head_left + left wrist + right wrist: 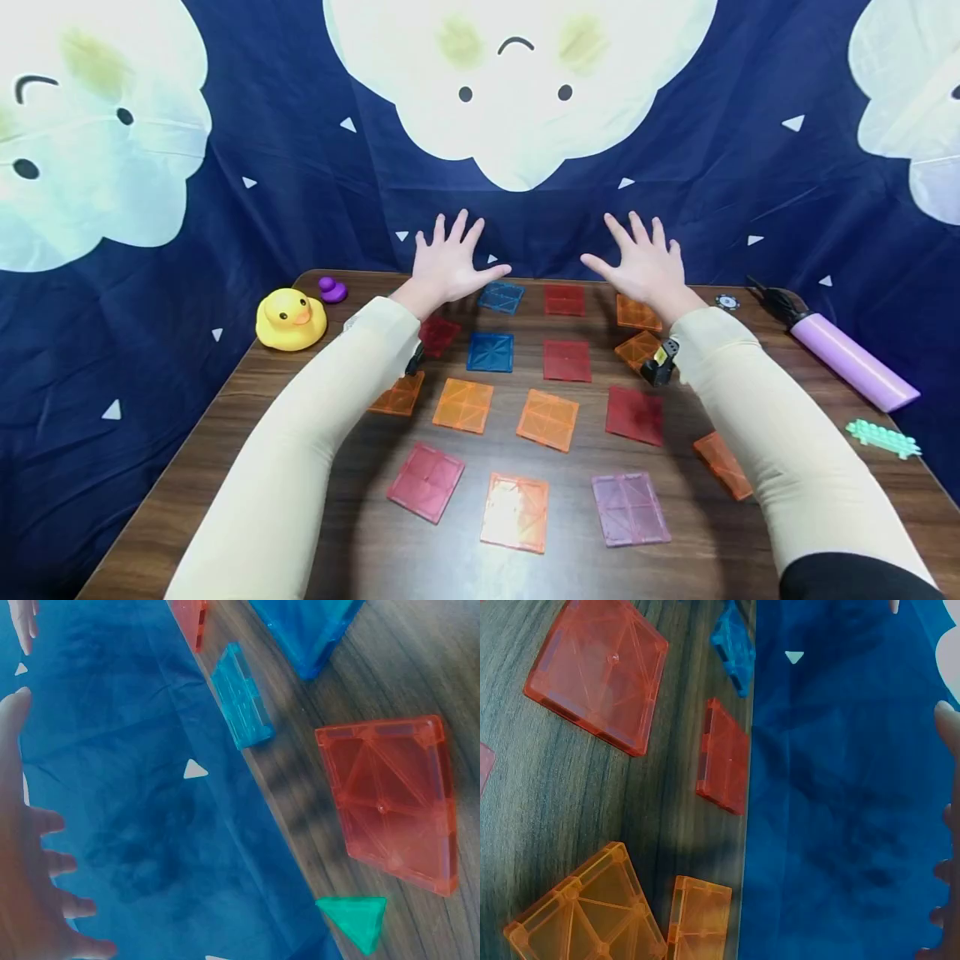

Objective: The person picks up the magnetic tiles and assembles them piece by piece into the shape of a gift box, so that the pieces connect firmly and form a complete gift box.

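Both hands are raised above the far edge of the table, fingers spread and holding nothing. My left hand (450, 267) is above and left of a small blue tile (500, 297). My right hand (643, 265) is nearest an orange tile (638, 312) at the back. Translucent square magnetic tiles lie flat in loose rows below: a darker blue tile (490, 352), a red tile (567, 361), an orange tile (463, 406), a purple tile (631, 510) and several others. A green triangular piece (356, 921) shows only in the left wrist view. The left sleeve partly covers a red tile (438, 335).
A yellow rubber duck (292, 320) and a small purple duck (332, 290) sit at the back left. On the right lie a lilac cylinder (855, 362) with a black end, a poker chip (727, 302) and a mint-green bumpy toy (883, 438). A dark blue cloth (285, 150) hangs behind the table.
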A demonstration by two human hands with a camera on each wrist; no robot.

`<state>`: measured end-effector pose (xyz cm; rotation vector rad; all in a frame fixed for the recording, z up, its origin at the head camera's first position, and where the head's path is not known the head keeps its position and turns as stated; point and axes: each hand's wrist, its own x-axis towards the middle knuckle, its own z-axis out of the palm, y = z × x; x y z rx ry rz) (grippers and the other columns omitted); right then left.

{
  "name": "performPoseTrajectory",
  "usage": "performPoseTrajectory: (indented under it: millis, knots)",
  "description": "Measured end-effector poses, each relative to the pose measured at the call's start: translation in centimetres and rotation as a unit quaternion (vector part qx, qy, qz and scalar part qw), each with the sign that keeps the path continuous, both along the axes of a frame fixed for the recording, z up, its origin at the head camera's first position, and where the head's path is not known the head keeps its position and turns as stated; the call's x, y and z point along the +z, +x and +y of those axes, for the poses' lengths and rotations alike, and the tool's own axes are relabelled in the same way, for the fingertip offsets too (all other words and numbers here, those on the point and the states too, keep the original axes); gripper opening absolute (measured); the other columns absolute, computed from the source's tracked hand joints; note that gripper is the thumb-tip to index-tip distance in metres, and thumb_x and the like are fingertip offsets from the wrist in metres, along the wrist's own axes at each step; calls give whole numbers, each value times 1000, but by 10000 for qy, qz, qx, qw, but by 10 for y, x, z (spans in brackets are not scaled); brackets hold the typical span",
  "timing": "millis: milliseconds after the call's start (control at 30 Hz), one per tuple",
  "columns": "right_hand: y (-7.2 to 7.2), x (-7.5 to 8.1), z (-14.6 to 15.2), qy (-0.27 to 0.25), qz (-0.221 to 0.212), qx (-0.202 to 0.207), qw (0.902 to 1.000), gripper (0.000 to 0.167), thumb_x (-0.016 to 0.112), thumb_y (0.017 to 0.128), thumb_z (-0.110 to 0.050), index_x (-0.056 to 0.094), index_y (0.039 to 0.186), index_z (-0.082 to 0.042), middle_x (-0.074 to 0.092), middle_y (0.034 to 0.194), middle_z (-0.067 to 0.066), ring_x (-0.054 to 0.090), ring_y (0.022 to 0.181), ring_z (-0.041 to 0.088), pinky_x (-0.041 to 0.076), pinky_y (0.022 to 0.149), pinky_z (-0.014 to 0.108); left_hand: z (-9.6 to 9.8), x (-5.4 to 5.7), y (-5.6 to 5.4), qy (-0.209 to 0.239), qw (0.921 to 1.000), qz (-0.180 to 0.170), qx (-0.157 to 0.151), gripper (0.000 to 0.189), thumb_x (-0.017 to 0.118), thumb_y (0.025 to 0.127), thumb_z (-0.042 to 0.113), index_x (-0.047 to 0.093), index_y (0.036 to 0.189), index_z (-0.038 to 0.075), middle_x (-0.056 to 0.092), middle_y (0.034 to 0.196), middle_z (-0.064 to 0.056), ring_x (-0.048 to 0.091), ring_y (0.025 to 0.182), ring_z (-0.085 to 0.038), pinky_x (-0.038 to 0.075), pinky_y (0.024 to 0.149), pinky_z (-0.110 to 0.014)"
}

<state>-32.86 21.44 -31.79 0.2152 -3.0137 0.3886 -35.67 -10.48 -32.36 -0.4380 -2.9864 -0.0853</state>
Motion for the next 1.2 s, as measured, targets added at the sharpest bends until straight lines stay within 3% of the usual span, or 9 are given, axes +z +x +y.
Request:
performPoseTrajectory:
  millis: [133, 300, 467, 600, 700, 833, 967, 1033, 1200]
  knots:
    - [7, 2, 4, -8, 286, 33, 9996, 96, 30, 91, -84, 12, 166, -27, 8, 169, 19, 1, 152, 48, 8, 115, 70, -3, 2, 8, 52, 9990, 337, -284, 95, 36, 93, 80, 22, 164, 20, 15, 169, -10, 12, 153, -39, 14, 118, -63]
    - [25, 6, 8, -428, 851, 150, 9953, 79, 28, 103, -68, 28, 163, -16, 28, 163, 21, 21, 147, 48, 22, 113, 67, -8, 8, 25, 346, 9911, 973, -840, 66, 53, 102, 50, 43, 154, 10, 38, 160, -13, 33, 146, -33, 34, 114, -52]
    - [55, 14, 6, -1397, 1324, 164, 9812, 63, 32, 108, -52, 44, 153, -8, 48, 149, 21, 39, 136, 44, 34, 106, 62, -18, 16, 52, 732, 9709, 1653, -1572, 45, 60, 99, 28, 60, 139, 6, 54, 147, -13, 51, 133, -31, 47, 103, -47]
    - [82, 15, 5, -2220, 1781, 487, 9574, 50, 42, 109, -39, 53, 142, -3, 58, 135, 21, 49, 127, 41, 37, 103, 57, -30, 15, 81, 1116, 9517, 1915, -2123, 35, 64, 96, 21, 66, 127, 4, 62, 135, -13, 58, 124, -31, 49, 100, -46]
    - [102, 12, 4, -2605, 2136, 998, 9362, 40, 49, 109, -28, 58, 136, 0, 62, 129, 18, 55, 121, 36, 41, 102, 43, -38, 9, 105, 1333, 9435, 1844, -2410, 32, 67, 94, 19, 68, 121, 3, 64, 130, -14, 59, 121, -31, 50, 99, -47]
    - [127, 2, 2, -2724, 2427, 1895, 9116, 30, 55, 104, -11, 62, 132, 0, 64, 128, 13, 58, 115, 27, 41, 97, 23, -47, -8, 134, 1473, 9399, 1607, -2630, 28, 68, 93, 18, 69, 117, 3, 67, 125, -15, 60, 119, -32, 47, 102, -49]
    - [150, -16, -6, -2583, 2413, 2716, 8952, 35, 62, 95, 1, 63, 130, -3, 64, 129, 10, 57, 118, 27, 37, 105, 23, -51, -28, 155, 1540, 9370, 1323, -2842, 27, 69, 92, 16, 69, 115, 2, 67, 122, -14, 61, 118, -32, 47, 102, -49]
    - [160, -27, -11, -2452, 2202, 2938, 8973, 37, 67, 93, 0, 64, 129, -6, 64, 129, 8, 56, 121, 26, 35, 109, 26, -51, -39, 162, 1531, 9366, 1101, -2952, 27, 69, 92, 15, 69, 115, 2, 66, 123, -14, 60, 119, -31, 47, 102, -47]
    - [177, -56, -24, -1940, 1385, 3189, 9173, 41, 76, 90, -8, 64, 129, -11, 61, 134, 4, 54, 126, 25, 41, 109, 44, -53, -64, 176, 1336, 9355, 198, -3266, 31, 70, 93, 15, 67, 121, 1, 62, 129, -15, 57, 123, -30, 48, 103, -46]
